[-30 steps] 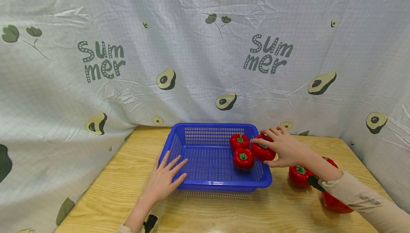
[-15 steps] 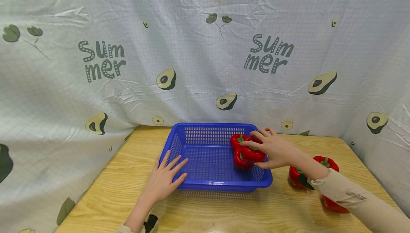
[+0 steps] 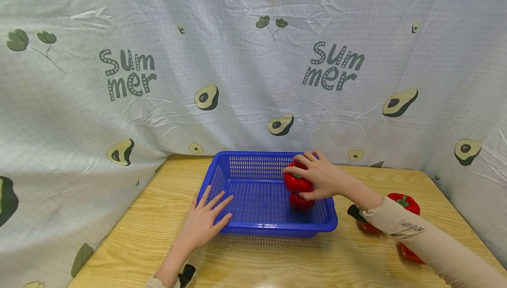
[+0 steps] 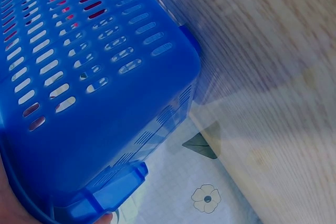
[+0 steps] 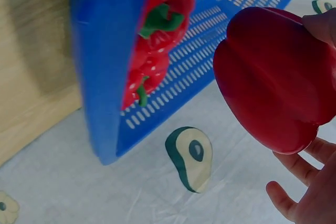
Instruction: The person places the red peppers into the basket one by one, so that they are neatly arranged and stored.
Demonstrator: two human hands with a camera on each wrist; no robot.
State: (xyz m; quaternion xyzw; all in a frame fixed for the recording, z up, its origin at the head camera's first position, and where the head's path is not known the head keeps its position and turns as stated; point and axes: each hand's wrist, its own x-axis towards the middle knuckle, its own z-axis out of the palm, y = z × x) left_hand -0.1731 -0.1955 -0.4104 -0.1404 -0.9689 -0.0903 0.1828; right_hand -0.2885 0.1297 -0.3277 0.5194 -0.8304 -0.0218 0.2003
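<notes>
My right hand (image 3: 322, 177) grips a glossy red bell pepper (image 3: 297, 183) above the right side of a blue plastic basket (image 3: 269, 226). In the right wrist view, fingers and thumb are around this pepper (image 5: 273, 77). Two more red peppers with green stems sit inside the basket: a nearer one (image 5: 170, 6) and another beside it (image 5: 152, 72). The held pepper mostly covers them in the head view. My left hand (image 3: 203, 217) rests over the basket's left rim with fingers spread and fairly straight. The left wrist view shows the slotted basket wall (image 4: 89, 114) close up.
To the right on the wooden table (image 3: 257, 261) lie red peppers: one at the back (image 3: 404, 202), one partly under the forearm (image 3: 370, 227), and one mostly behind the sleeve (image 3: 412, 253). A patterned white cloth (image 3: 237, 59) hangs behind the table.
My right hand has carried the bell pepper leftward from the basket's right rim to over the peppers inside. The left hand and basket have stayed put.
</notes>
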